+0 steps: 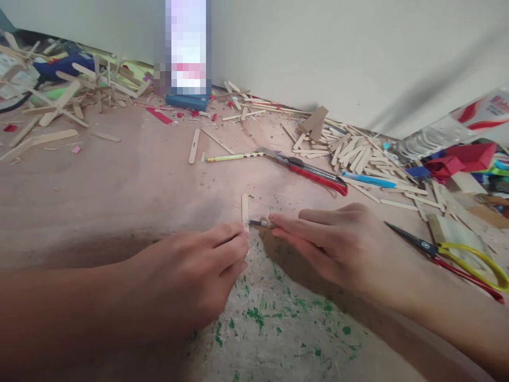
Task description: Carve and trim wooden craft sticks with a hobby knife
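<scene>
Left hand: in from the left, this hand [199,265] has its fingers curled and pinching the lower end of a craft stick [245,204], knuckles up.
Craft stick: centre stage, between the two hands, its rounded top pointing away from the person, its lower part hidden by those fingers.
Right hand: in from the other side, this hand [342,239] has its fingers stretched forward and pinching a small blade tool [265,223]!
Blade tool: lying nearly level, dark tip right at the stick's right edge; whether it bites into the wood, I cannot tell.
Just beyond: a yellow patterned pencil [234,157] reaches towards a red-handled cutter [314,175], and a loose stick [194,146] lies near the pencil's eraser end.
Right flank: scissors [433,249] with yellow and red handles sit beside the right forearm; further back, a blue pen [369,179] lies by a heaped pile of sticks [353,154].
Far left: a tangle of crossed sticks [79,87], busy stuff!
Underfoot: the surface [159,185] shows green specks [254,318] nearest the person.
</scene>
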`<state>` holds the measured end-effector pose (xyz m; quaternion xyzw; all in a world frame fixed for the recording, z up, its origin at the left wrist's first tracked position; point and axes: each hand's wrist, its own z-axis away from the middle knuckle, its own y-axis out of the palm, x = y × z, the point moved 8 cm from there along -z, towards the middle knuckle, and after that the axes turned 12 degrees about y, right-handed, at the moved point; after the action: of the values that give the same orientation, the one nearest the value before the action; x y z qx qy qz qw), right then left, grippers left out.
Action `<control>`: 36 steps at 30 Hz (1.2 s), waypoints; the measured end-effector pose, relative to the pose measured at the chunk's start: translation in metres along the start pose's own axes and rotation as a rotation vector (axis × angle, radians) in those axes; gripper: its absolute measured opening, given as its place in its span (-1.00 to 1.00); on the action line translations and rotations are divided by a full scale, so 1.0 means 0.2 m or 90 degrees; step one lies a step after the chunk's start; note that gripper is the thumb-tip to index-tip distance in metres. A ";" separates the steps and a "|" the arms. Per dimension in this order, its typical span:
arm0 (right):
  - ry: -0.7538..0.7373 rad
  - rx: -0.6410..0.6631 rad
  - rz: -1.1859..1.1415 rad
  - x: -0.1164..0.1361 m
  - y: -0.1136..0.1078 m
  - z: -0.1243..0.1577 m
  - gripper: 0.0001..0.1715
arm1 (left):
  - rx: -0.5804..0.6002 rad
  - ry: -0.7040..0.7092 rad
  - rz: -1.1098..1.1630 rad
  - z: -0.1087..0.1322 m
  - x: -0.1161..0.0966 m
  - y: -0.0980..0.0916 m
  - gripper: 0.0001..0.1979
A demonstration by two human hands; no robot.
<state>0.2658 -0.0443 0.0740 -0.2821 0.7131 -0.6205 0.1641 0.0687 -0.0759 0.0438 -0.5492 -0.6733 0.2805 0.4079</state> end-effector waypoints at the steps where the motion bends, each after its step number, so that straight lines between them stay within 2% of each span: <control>1: 0.008 -0.021 -0.011 0.01 -0.01 0.00 -0.64 | 0.000 0.001 -0.005 0.00 0.00 0.00 -0.68; 5: 0.091 -0.164 -0.042 0.01 -0.11 0.00 -0.70 | 0.005 -0.008 -0.009 0.01 0.00 0.01 -0.71; 7: 0.125 -0.206 -0.041 -0.01 -0.16 0.00 -0.76 | 0.005 -0.010 -0.001 0.01 0.00 0.01 -0.69; 9: 0.086 -0.179 -0.032 -0.01 -0.15 -0.01 -0.79 | -0.009 -0.016 0.003 0.00 0.01 0.00 -0.63; 12: 0.010 -0.094 -0.026 -0.02 -0.10 -0.01 -0.76 | -0.029 -0.026 0.004 0.00 0.02 -0.01 -0.57; 19: -0.002 -0.035 -0.036 -0.02 -0.02 0.00 -0.69 | -0.032 -0.022 0.009 0.01 0.01 -0.01 -0.63; 23: -0.011 -0.040 -0.022 -0.02 -0.02 0.00 -0.75 | -0.032 -0.031 0.019 0.00 0.02 0.00 -0.60; 29: -0.030 -0.066 0.061 0.02 -0.04 0.03 -0.70 | -0.011 -0.012 0.021 0.00 0.02 0.01 -0.59; 33: -0.020 -0.072 0.079 0.07 -0.04 0.03 -0.69 | 0.003 0.005 0.028 0.00 0.00 0.01 -0.58; 36: 0.010 -0.115 0.064 0.05 -0.06 0.00 -0.69 | -0.008 -0.015 0.047 0.00 0.01 0.01 -0.56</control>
<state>0.2608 -0.0516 0.0874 -0.2547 0.7807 -0.5467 0.1635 0.0692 -0.0737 0.0428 -0.5727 -0.6590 0.2974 0.3863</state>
